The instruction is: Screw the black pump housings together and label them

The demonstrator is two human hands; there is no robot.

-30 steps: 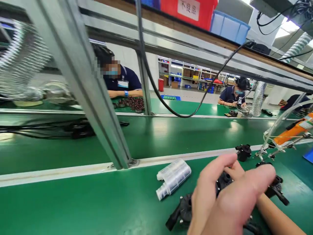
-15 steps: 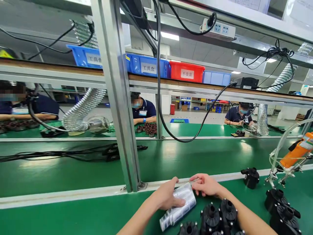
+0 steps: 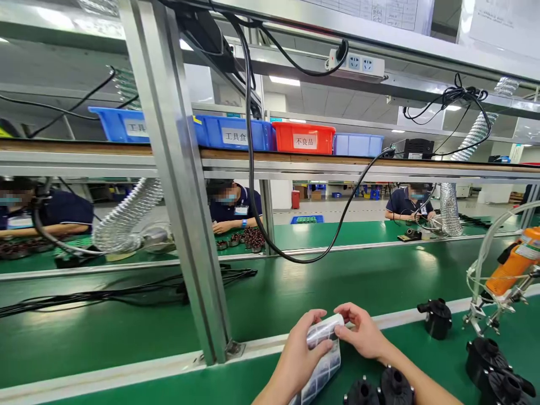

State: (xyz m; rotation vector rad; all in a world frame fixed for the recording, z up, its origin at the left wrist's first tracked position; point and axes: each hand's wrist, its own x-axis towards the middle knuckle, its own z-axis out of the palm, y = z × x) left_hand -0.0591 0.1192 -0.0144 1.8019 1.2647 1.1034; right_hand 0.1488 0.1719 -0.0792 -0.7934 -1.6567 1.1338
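A roll of silvery labels (image 3: 324,332) is held above the green bench, its loose strip (image 3: 323,374) hanging down toward me with pale grid lines on it. My left hand (image 3: 297,351) wraps round the left side of the roll, thumb across the front. At the roll's right end, my right hand (image 3: 360,332) grips the edge between thumb and fingers. Just below my right forearm stand black pump housings (image 3: 396,385), partly cut off by the lower frame edge.
More black housings (image 3: 489,360) stand at the right, with a single one (image 3: 437,318) near the white rail. An orange tool on a metal stand (image 3: 512,261) is at far right. A metal post (image 3: 181,185) rises at left. Co-workers (image 3: 236,205) sit across the line.
The roll has been lifted and tipped more upright, its strip now hanging loose. My right hand has closed on its end. The camera view has tilted up and shifted right.
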